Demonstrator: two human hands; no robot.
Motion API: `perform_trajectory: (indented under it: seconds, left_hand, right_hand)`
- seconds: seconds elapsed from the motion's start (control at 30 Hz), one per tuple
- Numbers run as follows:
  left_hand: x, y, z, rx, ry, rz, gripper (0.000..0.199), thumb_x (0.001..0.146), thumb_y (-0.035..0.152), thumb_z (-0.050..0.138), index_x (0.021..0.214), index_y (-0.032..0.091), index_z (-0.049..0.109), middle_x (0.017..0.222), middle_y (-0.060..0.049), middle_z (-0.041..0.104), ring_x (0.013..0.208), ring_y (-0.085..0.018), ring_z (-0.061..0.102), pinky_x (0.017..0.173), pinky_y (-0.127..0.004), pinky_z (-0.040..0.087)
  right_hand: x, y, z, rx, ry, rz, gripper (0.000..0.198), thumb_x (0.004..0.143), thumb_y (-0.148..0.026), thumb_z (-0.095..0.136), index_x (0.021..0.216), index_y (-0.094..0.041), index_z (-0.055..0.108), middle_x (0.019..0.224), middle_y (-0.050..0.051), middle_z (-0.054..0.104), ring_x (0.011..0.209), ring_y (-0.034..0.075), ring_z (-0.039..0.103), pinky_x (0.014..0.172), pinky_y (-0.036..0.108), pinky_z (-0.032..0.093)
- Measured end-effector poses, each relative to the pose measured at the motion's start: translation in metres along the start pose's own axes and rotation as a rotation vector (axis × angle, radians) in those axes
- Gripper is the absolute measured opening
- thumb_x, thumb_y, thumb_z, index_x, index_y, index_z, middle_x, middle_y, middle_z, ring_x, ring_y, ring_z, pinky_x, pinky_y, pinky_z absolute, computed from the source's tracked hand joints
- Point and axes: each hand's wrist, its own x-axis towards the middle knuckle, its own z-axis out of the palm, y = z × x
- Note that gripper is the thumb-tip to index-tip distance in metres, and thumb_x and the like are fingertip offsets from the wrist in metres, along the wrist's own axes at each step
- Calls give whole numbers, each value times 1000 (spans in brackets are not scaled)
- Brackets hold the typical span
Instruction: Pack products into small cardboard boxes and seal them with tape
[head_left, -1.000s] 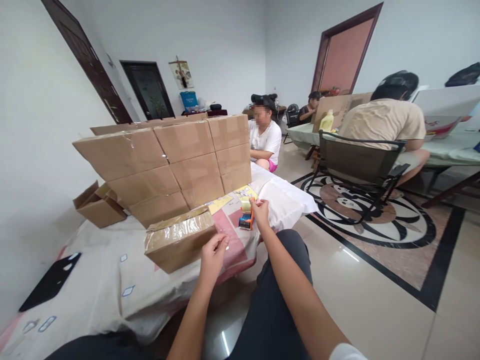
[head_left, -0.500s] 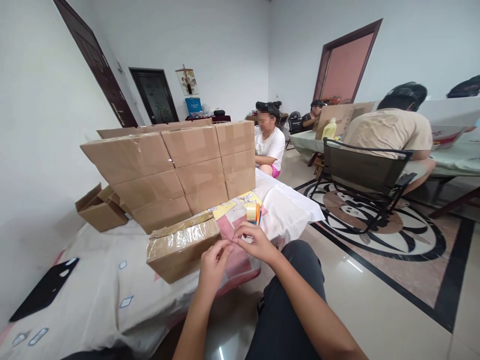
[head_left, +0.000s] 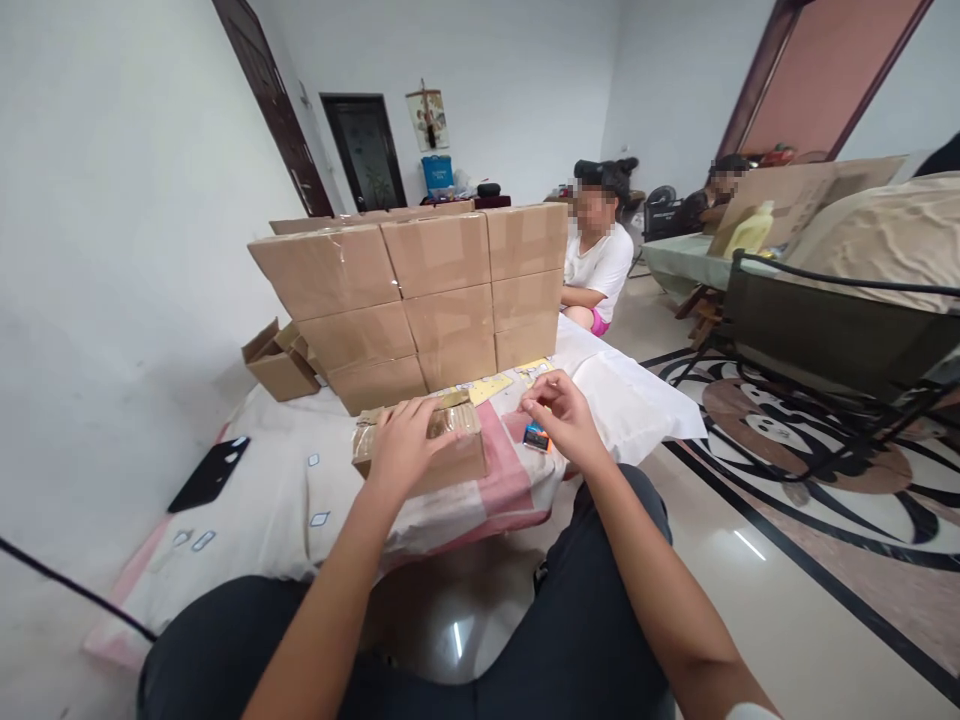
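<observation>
My left hand [head_left: 403, 440] lies with its fingers stretched out on the top of a cardboard box [head_left: 450, 466]. Shiny clear tape covers part of that top, and the hand hides some of it. To the right of the box, my right hand [head_left: 566, 415] is raised over the cloth with its thumb and fingers pinched together. Whatever is in the pinch, if anything, is too small to make out. Just below those fingers is a blue and orange tape dispenser [head_left: 536, 437], partly hidden by the hand.
Stacked taped cardboard boxes [head_left: 450, 320] stand behind the small box on the cloth-covered table [head_left: 277, 540]. At the left are an open carton [head_left: 289, 370] and a flat black object [head_left: 210, 475]. A person in white [head_left: 600, 260] sits beyond the stack; a chair [head_left: 832, 330] stands right.
My hands have parted: the left moved from the pinch onto the box top, while the right rose slightly over the dispenser. The view has swung left.
</observation>
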Motion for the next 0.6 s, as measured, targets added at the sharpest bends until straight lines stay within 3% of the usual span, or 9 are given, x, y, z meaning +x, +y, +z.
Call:
perform_trajectory:
  seconds: [0.07, 0.17, 0.37, 0.47, 0.6]
  left_hand:
    - [3, -20, 1, 91, -133, 111, 58, 90, 58, 62, 137, 24, 57, 148, -11, 56, 137, -33, 50, 110, -47, 33]
    - [-7, -39, 11, 146, -211, 180, 70, 91, 58, 61, 149, 22, 46, 155, -11, 47, 144, -32, 43, 117, -51, 28]
    - [-32, -48, 22, 106, 32, 131, 93, 86, 59, 68, 156, 9, 31, 143, -20, 59, 130, -30, 59, 115, -45, 37]
    - [-37, -52, 21, 94, 70, 196, 79, 91, 54, 64, 155, 17, 37, 144, -16, 59, 133, -30, 57, 114, -45, 40]
    - [-40, -56, 21, 134, 66, 283, 51, 97, 47, 57, 144, 28, 55, 144, -12, 60, 136, -32, 54, 112, -50, 41]
  right_hand:
    - [17, 1, 17, -6, -83, 33, 29, 86, -37, 71, 99, -25, 48, 77, -3, 65, 75, 15, 62, 70, 28, 44]
    - [44, 8, 45, -7, -233, 102, 34, 81, -36, 73, 99, -25, 47, 72, -5, 66, 70, 14, 62, 65, 26, 41]
    - [73, 43, 90, -45, -442, 284, 35, 74, -30, 73, 95, -24, 45, 70, -6, 66, 72, 16, 66, 66, 26, 45]
    - [71, 61, 99, -99, -470, 326, 34, 73, -27, 69, 97, -24, 45, 70, -6, 67, 70, 16, 67, 63, 25, 44]
    - [62, 73, 102, -184, -446, 268, 32, 74, -25, 64, 99, -24, 44, 67, -7, 66, 62, 15, 62, 60, 25, 42]
